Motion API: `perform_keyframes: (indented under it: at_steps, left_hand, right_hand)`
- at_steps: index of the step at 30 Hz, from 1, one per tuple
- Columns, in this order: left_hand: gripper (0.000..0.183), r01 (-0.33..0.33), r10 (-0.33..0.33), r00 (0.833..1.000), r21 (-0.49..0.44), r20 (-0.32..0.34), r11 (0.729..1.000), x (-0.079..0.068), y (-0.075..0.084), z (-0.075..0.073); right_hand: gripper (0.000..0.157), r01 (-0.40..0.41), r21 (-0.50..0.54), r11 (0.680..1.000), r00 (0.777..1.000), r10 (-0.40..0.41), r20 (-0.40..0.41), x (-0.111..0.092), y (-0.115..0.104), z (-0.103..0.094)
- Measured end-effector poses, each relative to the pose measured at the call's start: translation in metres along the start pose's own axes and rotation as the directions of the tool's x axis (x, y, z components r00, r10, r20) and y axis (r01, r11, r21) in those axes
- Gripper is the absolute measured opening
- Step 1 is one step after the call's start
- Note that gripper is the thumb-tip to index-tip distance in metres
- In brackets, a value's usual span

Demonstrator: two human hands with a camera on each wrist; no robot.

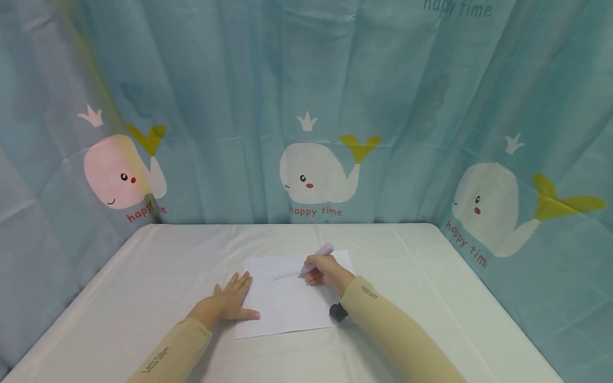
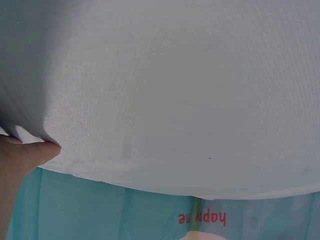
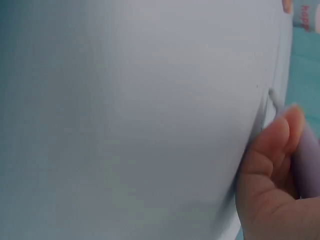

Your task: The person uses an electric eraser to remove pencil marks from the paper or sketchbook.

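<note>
A white sheet of paper lies on the table in the head view, with a faint line drawn across its upper part. My right hand pinches a light purple marker, its tip pointing down and left at the right end of that line. In the right wrist view the thumb and fingers close round the marker, and its narrow tip shows beyond them. My left hand lies spread flat over the left edge of the paper, thumb stretched toward the right. Only part of this left hand shows in the left wrist view.
A small black object sits on the paper's lower right, partly behind the right sleeve. White cloth covers the table. Blue curtains printed with whales hang at the back and sides.
</note>
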State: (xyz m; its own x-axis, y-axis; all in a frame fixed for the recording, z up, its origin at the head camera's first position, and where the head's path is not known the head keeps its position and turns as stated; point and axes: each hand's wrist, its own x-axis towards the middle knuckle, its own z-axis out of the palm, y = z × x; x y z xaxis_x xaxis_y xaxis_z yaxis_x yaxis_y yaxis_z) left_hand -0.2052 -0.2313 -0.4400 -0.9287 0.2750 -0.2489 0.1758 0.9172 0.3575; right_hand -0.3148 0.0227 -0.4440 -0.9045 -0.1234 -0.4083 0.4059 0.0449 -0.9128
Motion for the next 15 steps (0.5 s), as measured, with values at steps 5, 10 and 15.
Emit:
perform_keyframes:
  at_steps: [5, 10, 15]
  left_hand:
    - [0.111, 0.004, -0.004, 1.000, 0.009, 0.007, 1.000, 0.0002, -0.0004, 0.0005]
    - [0.110, 0.006, -0.006, 1.000, 0.015, -0.003, 1.000, -0.0005, -0.0007, 0.0006]
    - [0.110, 0.006, -0.006, 1.000, 0.023, 0.001, 1.000, -0.0004, -0.0010, 0.0001]
  right_hand:
    - [0.018, -0.006, -0.001, 1.000, 1.000, 0.006, -0.025, -0.0023, -0.0018, 0.0023]
    - [0.019, -0.010, -0.008, 1.000, 0.999, 0.010, -0.044, -0.0021, -0.0027, 0.0018]
    - [0.018, -0.006, 0.003, 1.000, 0.998, 0.006, -0.059, -0.0009, -0.0029, 0.0020]
